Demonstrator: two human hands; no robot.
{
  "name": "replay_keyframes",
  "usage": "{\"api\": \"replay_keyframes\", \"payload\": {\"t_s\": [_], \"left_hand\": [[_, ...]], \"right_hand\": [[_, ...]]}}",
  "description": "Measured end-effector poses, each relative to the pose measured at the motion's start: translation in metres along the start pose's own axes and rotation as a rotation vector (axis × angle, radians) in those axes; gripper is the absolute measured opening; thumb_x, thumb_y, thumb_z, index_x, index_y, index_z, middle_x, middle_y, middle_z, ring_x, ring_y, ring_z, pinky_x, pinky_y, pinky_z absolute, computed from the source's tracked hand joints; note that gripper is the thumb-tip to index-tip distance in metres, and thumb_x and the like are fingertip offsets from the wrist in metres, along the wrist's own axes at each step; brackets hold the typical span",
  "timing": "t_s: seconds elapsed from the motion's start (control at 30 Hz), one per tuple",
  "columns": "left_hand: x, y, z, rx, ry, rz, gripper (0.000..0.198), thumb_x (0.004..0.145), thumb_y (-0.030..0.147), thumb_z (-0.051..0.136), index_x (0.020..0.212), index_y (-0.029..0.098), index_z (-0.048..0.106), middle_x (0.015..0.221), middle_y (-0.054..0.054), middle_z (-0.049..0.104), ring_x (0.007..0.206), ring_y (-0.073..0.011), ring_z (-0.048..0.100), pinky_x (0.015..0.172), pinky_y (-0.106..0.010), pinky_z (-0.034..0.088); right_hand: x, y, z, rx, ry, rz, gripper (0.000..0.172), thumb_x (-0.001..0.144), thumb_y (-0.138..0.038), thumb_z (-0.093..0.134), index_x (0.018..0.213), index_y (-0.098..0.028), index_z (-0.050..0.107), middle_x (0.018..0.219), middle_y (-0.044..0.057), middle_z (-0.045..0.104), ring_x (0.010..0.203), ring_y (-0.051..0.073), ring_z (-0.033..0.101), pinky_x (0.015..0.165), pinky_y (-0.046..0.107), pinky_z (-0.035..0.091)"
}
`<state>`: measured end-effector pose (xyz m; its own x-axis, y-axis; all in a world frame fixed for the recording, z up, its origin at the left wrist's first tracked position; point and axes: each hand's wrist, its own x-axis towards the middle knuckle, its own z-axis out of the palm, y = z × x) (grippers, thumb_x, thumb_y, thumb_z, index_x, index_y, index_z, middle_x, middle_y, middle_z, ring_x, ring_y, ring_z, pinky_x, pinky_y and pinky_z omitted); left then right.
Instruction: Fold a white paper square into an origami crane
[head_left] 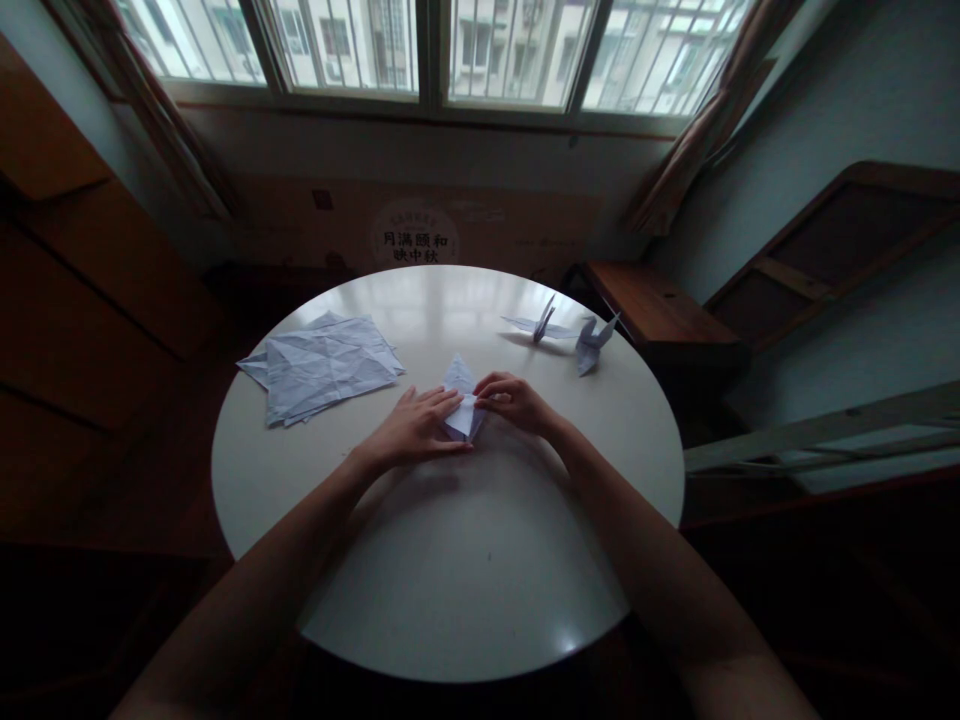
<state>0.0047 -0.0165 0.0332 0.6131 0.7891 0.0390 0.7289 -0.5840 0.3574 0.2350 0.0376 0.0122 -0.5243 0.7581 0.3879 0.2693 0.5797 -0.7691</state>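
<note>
A small piece of folded white paper (463,412) lies near the middle of the round table, one pointed end toward the window. My left hand (417,425) rests on its left side with fingers stretched out, the thumb along the near edge. At the paper's right edge, my right hand (516,402) pinches the fold between thumb and fingers. Two folded paper cranes stand at the back right: one crane (544,328) with wings spread wide, and another crane (591,346) nearer the table's edge.
Creased paper sheets (330,368) lie stacked at the left of the white round table (450,560). Behind it stands a large cardboard box (495,225) under the window. A wooden bench (660,310) is beyond the right edge.
</note>
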Motion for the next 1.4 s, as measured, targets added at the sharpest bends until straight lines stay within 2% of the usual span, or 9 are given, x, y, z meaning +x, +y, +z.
{"api": "replay_keyframes", "payload": {"t_s": [0.13,0.33,0.53,0.63,0.77,0.97,1.17,1.4], "left_hand": [[0.001,0.001,-0.001,-0.011,0.03,-0.037,0.078,0.083,0.073,0.046,0.143,0.023,0.042,0.148,-0.013,0.046,0.139,-0.0313,0.038,0.113,-0.053,0.021],[0.003,0.002,-0.001,-0.011,0.045,-0.052,0.063,0.092,0.066,0.034,0.139,0.025,0.045,0.144,-0.009,0.05,0.136,-0.0281,0.042,0.111,-0.05,0.026],[0.002,0.001,-0.003,-0.017,0.12,-0.071,0.05,0.09,0.046,0.051,0.136,0.025,0.049,0.135,-0.009,0.059,0.123,-0.0272,0.054,0.105,-0.042,0.037],[0.002,-0.002,-0.002,-0.029,0.191,-0.091,0.044,0.092,0.034,0.048,0.135,0.022,0.051,0.124,-0.01,0.065,0.114,-0.026,0.06,0.098,-0.039,0.044],[0.002,-0.003,0.0,-0.035,0.267,-0.156,0.034,0.094,0.028,0.043,0.123,0.02,0.061,0.115,-0.01,0.069,0.107,-0.0246,0.063,0.094,-0.036,0.047],[0.003,-0.001,-0.002,-0.033,0.243,-0.171,0.03,0.097,0.029,0.04,0.097,0.021,0.069,0.095,-0.008,0.071,0.092,-0.0229,0.066,0.081,-0.032,0.05],[0.003,0.002,-0.003,-0.049,0.228,-0.146,0.027,0.094,0.023,0.043,0.098,0.023,0.07,0.095,-0.007,0.072,0.093,-0.0232,0.065,0.079,-0.031,0.049],[0.002,-0.001,0.0,-0.075,0.272,-0.146,0.025,0.092,0.023,0.046,0.099,0.021,0.071,0.098,-0.008,0.071,0.094,-0.023,0.065,0.08,-0.031,0.049]], "right_hand": [[0.002,-0.001,0.001,0.019,0.063,-0.025,0.035,0.081,-0.052,0.066,0.076,-0.018,0.072,0.087,0.009,0.069,0.084,0.019,0.064,0.082,0.035,0.05],[0.002,-0.001,-0.001,-0.052,0.125,0.007,0.034,0.087,-0.049,0.06,0.077,-0.017,0.069,0.081,0.007,0.067,0.076,0.017,0.06,0.071,0.032,0.048],[0.003,0.003,0.001,-0.091,0.186,0.064,0.035,0.087,-0.05,0.056,0.078,-0.018,0.065,0.075,0.004,0.067,0.071,0.017,0.06,0.072,0.032,0.049],[0.002,0.001,0.002,-0.093,0.198,0.082,0.037,0.088,-0.052,0.054,0.078,-0.018,0.063,0.074,0.004,0.067,0.07,0.016,0.06,0.07,0.031,0.049],[0.0,-0.007,0.002,-0.089,0.119,0.068,0.036,0.086,-0.052,0.058,0.079,-0.017,0.064,0.075,0.004,0.068,0.071,0.016,0.061,0.07,0.03,0.048],[-0.002,-0.017,0.001,-0.063,-0.067,0.021,0.031,0.081,-0.047,0.067,0.086,-0.016,0.068,0.087,0.005,0.069,0.082,0.017,0.061,0.075,0.029,0.047],[-0.003,-0.011,0.002,-0.069,-0.103,-0.003,0.015,0.083,-0.027,0.06,0.081,-0.015,0.068,0.084,0.005,0.066,0.077,0.015,0.059,0.068,0.025,0.046],[-0.002,-0.011,0.001,-0.109,-0.124,0.022,0.016,0.081,-0.022,0.059,0.088,-0.015,0.072,0.09,0.008,0.07,0.077,0.016,0.06,0.07,0.027,0.046]]}}
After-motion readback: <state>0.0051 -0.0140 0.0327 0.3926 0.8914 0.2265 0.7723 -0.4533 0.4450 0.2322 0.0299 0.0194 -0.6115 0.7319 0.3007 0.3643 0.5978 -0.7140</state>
